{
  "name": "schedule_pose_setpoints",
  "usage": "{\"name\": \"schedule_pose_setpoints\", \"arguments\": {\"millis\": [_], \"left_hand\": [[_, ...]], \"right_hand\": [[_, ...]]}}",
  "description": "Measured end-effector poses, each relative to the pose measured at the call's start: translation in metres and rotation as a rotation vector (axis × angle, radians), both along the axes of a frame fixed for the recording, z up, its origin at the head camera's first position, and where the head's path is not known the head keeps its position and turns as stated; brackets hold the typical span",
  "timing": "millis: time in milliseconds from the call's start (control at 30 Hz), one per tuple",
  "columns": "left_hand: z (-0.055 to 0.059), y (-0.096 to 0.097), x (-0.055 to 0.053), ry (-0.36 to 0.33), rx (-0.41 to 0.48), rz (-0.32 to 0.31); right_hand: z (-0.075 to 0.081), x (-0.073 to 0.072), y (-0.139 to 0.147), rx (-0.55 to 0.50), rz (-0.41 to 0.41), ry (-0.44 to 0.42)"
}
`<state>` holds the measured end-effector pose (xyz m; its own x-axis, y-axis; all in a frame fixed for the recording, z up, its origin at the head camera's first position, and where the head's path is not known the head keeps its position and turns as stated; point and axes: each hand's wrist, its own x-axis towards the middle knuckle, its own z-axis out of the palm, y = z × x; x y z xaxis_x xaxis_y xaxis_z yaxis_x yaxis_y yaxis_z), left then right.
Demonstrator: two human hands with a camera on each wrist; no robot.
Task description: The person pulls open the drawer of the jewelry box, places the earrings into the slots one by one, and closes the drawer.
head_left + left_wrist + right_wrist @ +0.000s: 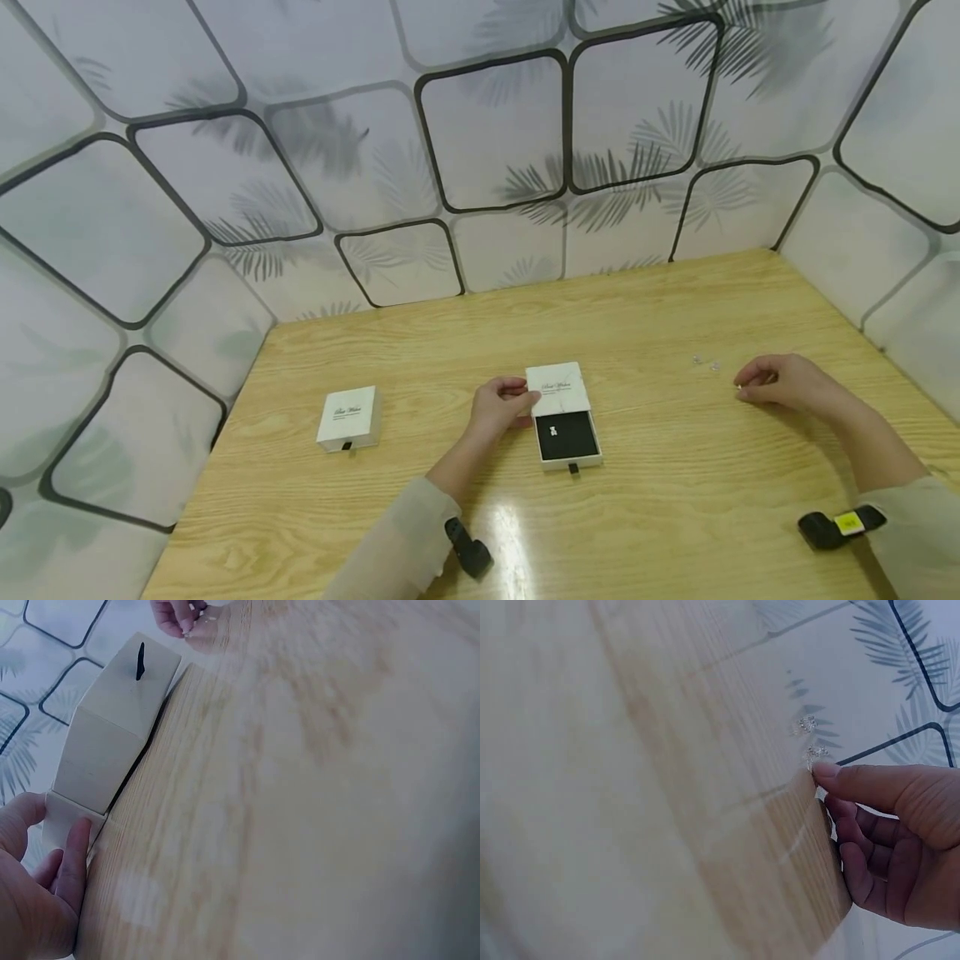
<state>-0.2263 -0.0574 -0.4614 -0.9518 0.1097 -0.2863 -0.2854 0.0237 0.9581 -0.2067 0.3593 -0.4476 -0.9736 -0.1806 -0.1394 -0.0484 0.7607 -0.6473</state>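
My left hand (pixel 497 410) grips the white sleeve of a jewelry box (pixel 557 385) by its left side. Its drawer is slid out towards me, showing a black pad (pixel 573 442) with a small silvery ornament (pixel 553 431) on it. To the right, my right hand (pixel 780 385) pinches a tiny gold-coloured piece (pixel 738 387) between thumb and forefinger, low over the table; I cannot tell its kind. Just beyond those fingertips lie two small sparkling ornaments (pixel 806 724). In the left wrist view, the box stands between my left fingers (pixel 73 862) and the distant right hand.
A second white box (pixel 350 418), closed, with a dark pull tab, sits on the left of the wooden table (pixel 420 350). Patterned fabric walls (pixel 491 133) rise along the table's back and sides. Each wrist wears a black camera (pixel 468 548).
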Motion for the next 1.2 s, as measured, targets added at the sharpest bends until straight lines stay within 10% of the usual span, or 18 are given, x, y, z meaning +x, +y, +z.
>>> {"name": "schedule_pose_setpoints", "arguments": {"millis": [433,700,1200], "left_hand": [[0.029,-0.001,0.013,0.01,-0.002,-0.042],[0.0,-0.002,0.0,0.018,0.016,-0.04],[-0.001,-0.001,-0.001,0.016,0.004,-0.026]], "right_hand": [[-0.001,0.006,0.002,0.004,0.022,0.123],[-0.001,0.004,0.003,-0.013,0.079,0.072],[0.003,0.003,-0.005,0.094,0.163,0.153]]}}
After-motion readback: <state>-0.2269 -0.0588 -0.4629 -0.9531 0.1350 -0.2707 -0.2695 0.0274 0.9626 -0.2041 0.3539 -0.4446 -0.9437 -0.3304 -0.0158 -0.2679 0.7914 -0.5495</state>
